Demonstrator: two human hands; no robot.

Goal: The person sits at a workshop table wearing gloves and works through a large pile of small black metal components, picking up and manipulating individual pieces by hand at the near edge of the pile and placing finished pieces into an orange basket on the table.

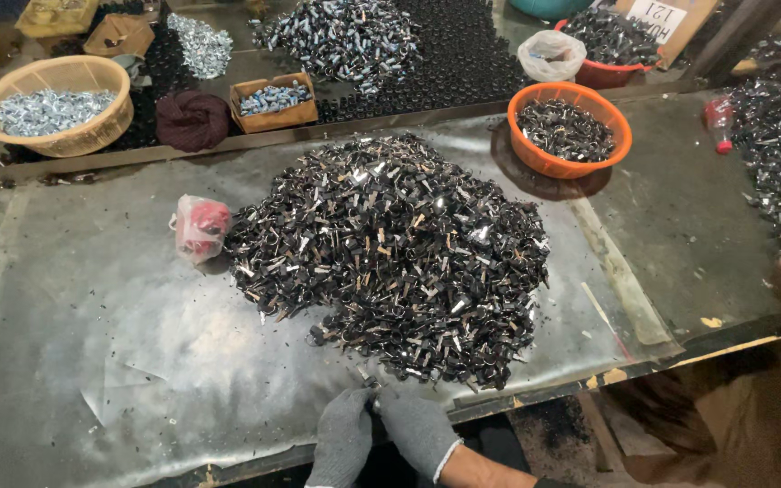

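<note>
1. Both my gloved hands sit at the near tabletop [92, 361] edge, left hand [343, 438] and right hand [419, 429] pressed together, fingers closed on one small metal part [373, 395] between them.
2. The part looks light, stiff, with sharp edges, so I pinch it by its ends.
3. The pile [390, 253] lies just ahead, loose and tangled; I judge it would slide and snag.
4. An orange basket [609, 117] stands beyond it.
</note>
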